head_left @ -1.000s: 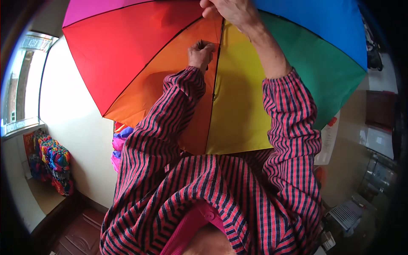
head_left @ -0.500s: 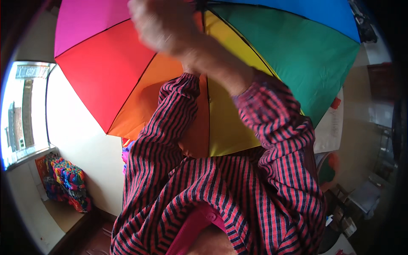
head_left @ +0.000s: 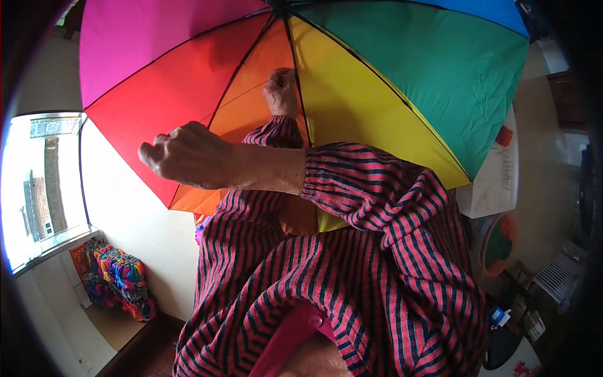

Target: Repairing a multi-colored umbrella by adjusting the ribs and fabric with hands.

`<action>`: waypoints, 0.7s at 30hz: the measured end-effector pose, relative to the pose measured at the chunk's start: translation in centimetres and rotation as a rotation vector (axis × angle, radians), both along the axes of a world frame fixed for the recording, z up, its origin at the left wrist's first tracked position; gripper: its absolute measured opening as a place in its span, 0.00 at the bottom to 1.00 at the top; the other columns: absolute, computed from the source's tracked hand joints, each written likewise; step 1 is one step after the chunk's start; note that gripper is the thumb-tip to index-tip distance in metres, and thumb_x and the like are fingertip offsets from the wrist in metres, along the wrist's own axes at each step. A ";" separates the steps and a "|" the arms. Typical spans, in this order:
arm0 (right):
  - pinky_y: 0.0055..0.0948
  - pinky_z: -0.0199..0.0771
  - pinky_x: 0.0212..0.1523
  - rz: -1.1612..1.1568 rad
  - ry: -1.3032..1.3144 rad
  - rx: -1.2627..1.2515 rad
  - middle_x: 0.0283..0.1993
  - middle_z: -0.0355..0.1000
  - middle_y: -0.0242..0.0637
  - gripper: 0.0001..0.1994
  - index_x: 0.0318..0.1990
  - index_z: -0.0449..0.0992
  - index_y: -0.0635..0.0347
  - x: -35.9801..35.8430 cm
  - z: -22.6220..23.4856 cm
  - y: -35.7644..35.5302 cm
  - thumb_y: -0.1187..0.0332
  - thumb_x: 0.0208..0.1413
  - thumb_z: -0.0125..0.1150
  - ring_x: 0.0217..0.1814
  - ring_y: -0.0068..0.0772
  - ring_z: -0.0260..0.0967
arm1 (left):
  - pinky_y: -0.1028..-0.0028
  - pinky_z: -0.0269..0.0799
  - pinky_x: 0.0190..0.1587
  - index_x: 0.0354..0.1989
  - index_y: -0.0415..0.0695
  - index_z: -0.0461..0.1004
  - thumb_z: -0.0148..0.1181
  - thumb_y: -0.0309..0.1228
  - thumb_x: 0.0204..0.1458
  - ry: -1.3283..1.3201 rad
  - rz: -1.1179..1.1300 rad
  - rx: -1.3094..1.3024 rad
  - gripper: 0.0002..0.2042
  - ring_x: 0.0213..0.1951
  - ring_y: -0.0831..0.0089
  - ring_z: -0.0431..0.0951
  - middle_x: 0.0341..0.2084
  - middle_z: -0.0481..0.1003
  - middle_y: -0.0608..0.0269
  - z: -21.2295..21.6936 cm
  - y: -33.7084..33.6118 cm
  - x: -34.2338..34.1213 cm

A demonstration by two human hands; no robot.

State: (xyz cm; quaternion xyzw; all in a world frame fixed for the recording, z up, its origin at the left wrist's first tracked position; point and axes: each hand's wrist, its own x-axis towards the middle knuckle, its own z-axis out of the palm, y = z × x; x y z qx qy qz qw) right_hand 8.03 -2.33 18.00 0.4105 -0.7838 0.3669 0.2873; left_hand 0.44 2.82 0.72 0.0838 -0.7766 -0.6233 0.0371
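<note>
Two bare hands, one open rainbow umbrella (head_left: 358, 94) – the canopy fills the view from about 10 o'clock round to 2, hub (head_left: 276, 5) up near 12. Pink sits out around 10 to 11, red is just inside it, orange runs down near the middle, yellow's at 1 and green's between 1 and 2, with a bit of blue past that.

The left hand (head_left: 281, 91) is up just shy of 12 o'clock, in front of the orange panel and right beside the dark rib where orange meets yellow. Its fingers are curled in narrow; can't tell if anything's pinched in there. The right hand (head_left: 188, 157) is over between 9 and 10, its forearm lying across in front of the left sleeve (head_left: 273, 131). Fingers are folded in on that one too, and again I can't tell what they've got, if anything. A thin line (head_left: 235, 100) – looks like thread – slants from by the left hand down toward 8 o'clock, to just above the right one.

Around the edges: bright window (head_left: 47, 182) at 9, multicoloured bundle (head_left: 119, 276) at 8, pale wall (head_left: 141, 251) between them and the umbrella.
</note>
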 end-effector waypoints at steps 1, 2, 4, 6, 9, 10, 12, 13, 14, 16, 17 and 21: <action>0.33 0.69 0.16 -0.001 -0.019 0.036 0.18 0.68 0.41 0.09 0.31 0.64 0.66 0.0 -0.6 0.0 0.74 0.43 0.57 0.19 0.38 0.72 | 0.73 0.67 0.35 0.30 0.37 0.75 0.59 0.31 0.48 0.001 -0.004 -0.003 0.09 0.32 0.74 0.72 0.31 0.72 0.61 0.1 0.2 0.5; 0.33 0.69 0.16 0.005 -0.036 0.071 0.18 0.68 0.42 0.09 0.31 0.64 0.66 0.0 -1.0 -0.3 0.75 0.43 0.57 0.19 0.39 0.73 | 0.74 0.66 0.32 0.33 0.36 0.74 0.59 0.32 0.49 0.036 0.049 -0.007 0.10 0.30 0.75 0.71 0.30 0.71 0.62 -0.6 0.1 1.0; 0.34 0.69 0.16 0.009 -0.054 0.092 0.18 0.69 0.42 0.09 0.31 0.64 0.66 -0.4 -1.7 -1.1 0.75 0.43 0.56 0.19 0.39 0.73 | 0.75 0.64 0.27 0.38 0.35 0.74 0.60 0.35 0.51 0.106 0.153 -0.015 0.14 0.25 0.77 0.68 0.28 0.71 0.63 -1.8 -0.2 1.7; 0.34 0.70 0.17 0.012 -0.095 0.146 0.18 0.70 0.44 0.09 0.31 0.65 0.67 -0.6 -1.9 -1.8 0.75 0.42 0.56 0.20 0.39 0.73 | 0.76 0.64 0.26 0.39 0.34 0.73 0.59 0.35 0.51 0.115 0.126 0.096 0.15 0.24 0.78 0.68 0.27 0.71 0.63 -2.5 -0.4 2.0; 0.33 0.70 0.17 0.038 -0.110 0.143 0.18 0.70 0.44 0.08 0.30 0.65 0.67 0.0 -2.0 -3.0 0.74 0.42 0.57 0.20 0.39 0.73 | 0.77 0.62 0.24 0.43 0.33 0.72 0.59 0.35 0.52 0.139 0.067 0.324 0.17 0.22 0.79 0.67 0.25 0.71 0.63 -3.4 -1.0 2.1; 0.33 0.71 0.17 0.039 -0.123 0.142 0.18 0.70 0.44 0.08 0.30 0.65 0.67 0.0 -2.2 -3.1 0.74 0.42 0.57 0.20 0.39 0.74 | 0.77 0.63 0.24 0.41 0.33 0.73 0.58 0.34 0.51 0.071 0.051 0.294 0.16 0.22 0.79 0.68 0.24 0.72 0.63 -2.6 -0.8 2.3; 0.33 0.71 0.18 0.041 -0.124 0.143 0.18 0.70 0.43 0.08 0.30 0.65 0.67 0.1 -2.5 -3.2 0.74 0.43 0.57 0.20 0.39 0.73 | 0.76 0.66 0.25 0.39 0.32 0.75 0.56 0.33 0.51 -0.060 0.022 0.233 0.14 0.23 0.77 0.71 0.21 0.73 0.62 -1.2 -0.5 2.5; 0.33 0.71 0.18 0.047 -0.124 0.147 0.18 0.70 0.43 0.08 0.30 0.66 0.67 0.2 -2.7 -3.3 0.74 0.43 0.57 0.20 0.38 0.73 | 0.76 0.66 0.25 0.39 0.32 0.75 0.56 0.33 0.51 -0.059 0.020 0.232 0.14 0.23 0.77 0.71 0.21 0.73 0.62 -0.5 -0.4 2.4; 0.32 0.72 0.18 0.053 -0.124 0.152 0.18 0.70 0.43 0.08 0.30 0.66 0.67 0.3 -2.8 -3.4 0.74 0.43 0.56 0.20 0.38 0.73 | 0.77 0.65 0.24 0.39 0.32 0.76 0.56 0.33 0.51 -0.073 -0.003 0.226 0.14 0.22 0.78 0.70 0.20 0.73 0.63 0.2 -0.4 2.1; 0.32 0.72 0.18 0.057 -0.109 0.151 0.17 0.69 0.43 0.08 0.30 0.66 0.67 0.5 -2.6 -3.6 0.74 0.43 0.57 0.20 0.38 0.73 | 0.79 0.64 0.22 0.39 0.33 0.76 0.57 0.32 0.50 -0.099 -0.043 0.219 0.14 0.19 0.79 0.69 0.18 0.72 0.65 0.7 -0.7 1.5; 0.32 0.72 0.18 0.059 -0.098 0.149 0.17 0.69 0.42 0.08 0.30 0.66 0.67 0.6 -2.6 -3.6 0.74 0.43 0.57 0.20 0.37 0.73 | 0.79 0.64 0.22 0.39 0.33 0.76 0.57 0.32 0.50 -0.097 -0.042 0.220 0.14 0.19 0.79 0.69 0.18 0.72 0.65 0.7 -0.7 1.3; 0.32 0.72 0.18 0.075 -0.109 0.170 0.16 0.68 0.40 0.07 0.30 0.66 0.66 0.5 -2.6 -3.8 0.74 0.43 0.56 0.19 0.38 0.73 | 0.80 0.61 0.20 0.36 0.33 0.77 0.58 0.32 0.50 -0.060 -0.036 0.252 0.13 0.17 0.82 0.67 0.15 0.70 0.68 0.8 -0.7 0.7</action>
